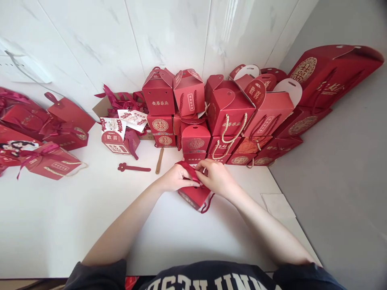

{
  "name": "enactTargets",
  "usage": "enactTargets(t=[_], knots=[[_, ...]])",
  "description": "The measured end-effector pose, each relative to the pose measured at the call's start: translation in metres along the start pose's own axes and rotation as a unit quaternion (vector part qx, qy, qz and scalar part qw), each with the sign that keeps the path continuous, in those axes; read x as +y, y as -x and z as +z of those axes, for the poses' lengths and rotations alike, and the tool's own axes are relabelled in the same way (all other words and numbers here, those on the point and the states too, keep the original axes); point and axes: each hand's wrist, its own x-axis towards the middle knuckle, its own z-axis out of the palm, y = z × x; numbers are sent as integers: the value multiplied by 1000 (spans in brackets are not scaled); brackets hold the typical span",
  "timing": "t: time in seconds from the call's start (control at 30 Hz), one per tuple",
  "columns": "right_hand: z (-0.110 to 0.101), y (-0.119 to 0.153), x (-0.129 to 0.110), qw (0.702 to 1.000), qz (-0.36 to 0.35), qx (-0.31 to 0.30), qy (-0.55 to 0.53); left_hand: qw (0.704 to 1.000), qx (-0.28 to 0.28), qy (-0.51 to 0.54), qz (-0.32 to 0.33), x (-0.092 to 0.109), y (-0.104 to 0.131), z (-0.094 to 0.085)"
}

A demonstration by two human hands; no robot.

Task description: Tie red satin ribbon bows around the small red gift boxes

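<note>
A small red gift box (193, 196) with a dark red cord handle lies on the white table in front of me. Over its top, a red ribbon (190, 170) runs in a band between my two hands. My left hand (175, 178) is closed on the ribbon from the left, its thumb along the box top. On the other side my right hand (215, 175) pinches the ribbon near the box's upper edge. The hands partly hide the top of the box and the ribbon's ends.
Stacked red gift boxes (196, 141) stand along the tiled wall, with larger ones (317, 88) at the right. A flower-ended red strip (134, 167) and a brown strip (159, 161) lie left of my hands. Ribboned boxes (51, 161) crowd the far left.
</note>
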Motion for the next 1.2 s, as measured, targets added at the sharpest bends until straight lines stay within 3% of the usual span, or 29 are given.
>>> enactTargets(t=[0.17, 0.33, 0.73, 0.87, 1.0, 1.1, 1.2], knots=[[7, 6, 18, 981, 56, 82, -167, 998, 6, 41, -55, -4, 2, 0], [18, 25, 38, 906, 89, 127, -393, 997, -1, 50, -60, 0, 0, -2], [35, 24, 41, 859, 70, 243, -445, 996, 2, 54, -70, 3, 1, -1], [36, 39, 36, 884, -9, 301, -359, 992, 2, 93, -82, 2, 0, -1], [29, 46, 24, 915, -182, 317, -169, 989, 14, 120, -88, 1, -3, -1], [27, 41, 16, 888, -355, 292, -12, 992, 19, 99, -77, 1, -4, 0], [33, 36, 10, 829, -473, 256, 152, 995, 10, 77, -64, 4, -4, -1]])
